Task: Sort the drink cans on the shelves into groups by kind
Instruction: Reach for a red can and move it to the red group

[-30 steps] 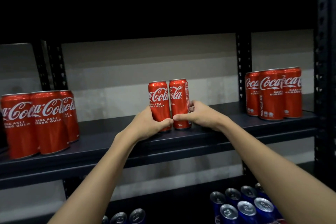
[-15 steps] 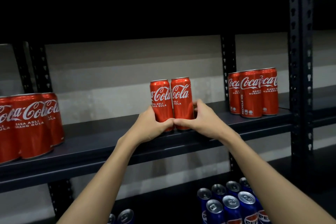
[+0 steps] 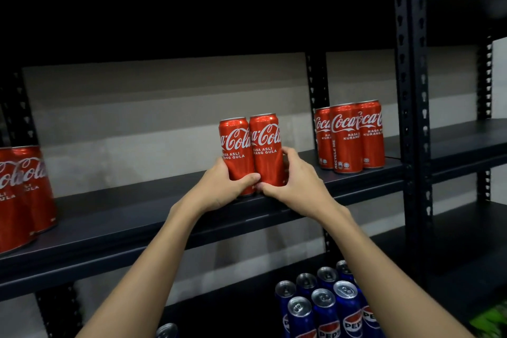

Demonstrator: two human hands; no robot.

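Note:
Two red Coca-Cola cans stand upright and touching in the middle of the dark shelf point(image 3: 137, 217). My left hand point(image 3: 222, 186) grips the left can point(image 3: 236, 151) near its base. My right hand point(image 3: 295, 181) grips the right can point(image 3: 266, 148) near its base, and my thumbs meet in front of the pair. A group of three red Coca-Cola cans point(image 3: 349, 137) stands to the right on the same shelf. More red Coca-Cola cans point(image 3: 24, 192) stand at the far left, cut off by the frame edge.
Several blue Pepsi cans point(image 3: 326, 307) stand on the shelf below at the right, and one silver can top point(image 3: 167, 331) shows at the bottom edge. A black upright post point(image 3: 411, 118) separates a second shelf unit on the right.
The two held cans have shifted right along the shelf toward the group of three. The view has swung right, so the left group sits further out of frame.

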